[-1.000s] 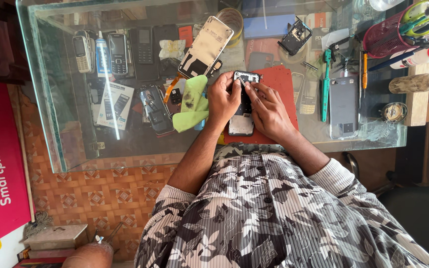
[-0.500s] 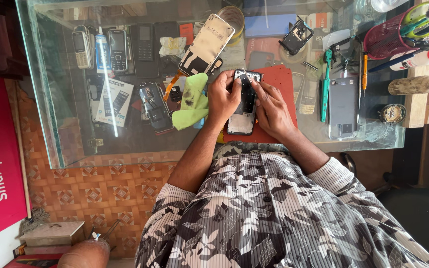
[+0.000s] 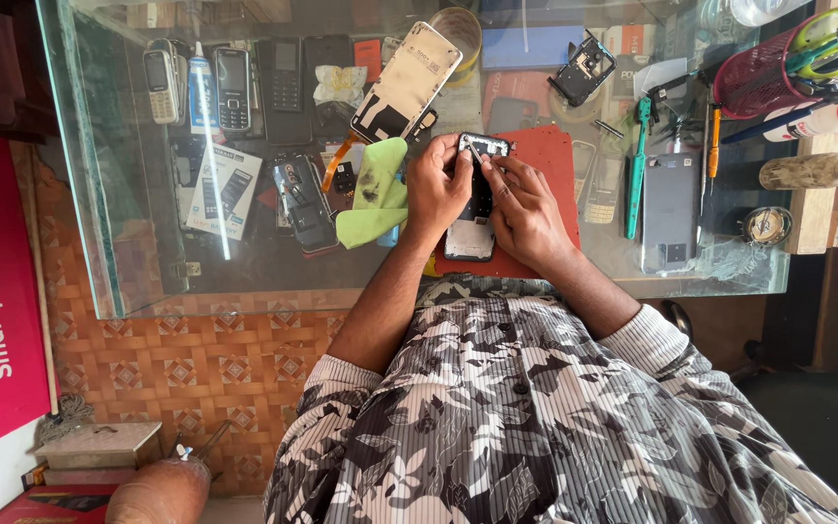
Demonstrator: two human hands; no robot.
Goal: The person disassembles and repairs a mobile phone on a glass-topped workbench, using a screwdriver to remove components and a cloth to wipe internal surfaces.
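Disassembly of a phone (image 3: 474, 209) looks to be well under way, judging from how it lies: its back is off and the dark inner parts are exposed, with the frame laid on a red mat (image 3: 545, 160) on the glass tabletop (image 3: 244, 281). The phone is steadied by the left hand (image 3: 438, 184), whose fingers are curled closed around its upper left edge, while the right hand (image 3: 526, 209) rests along its right side with fingers pinched closed on a thin metal tool, tweezers as far as can be told, whose tip meets the top of the phone near the camera area. A removed pale back cover (image 3: 406, 82) lies just beyond the left fingers, and a green cloth (image 3: 372, 194) just beside them. Farther to the right of the right fingers a green toothbrush (image 3: 638, 165) and a grey phone (image 3: 669, 213) are set down. No loosened part can be made out, so the work inside seems unfinished and reassembly not yet begun.
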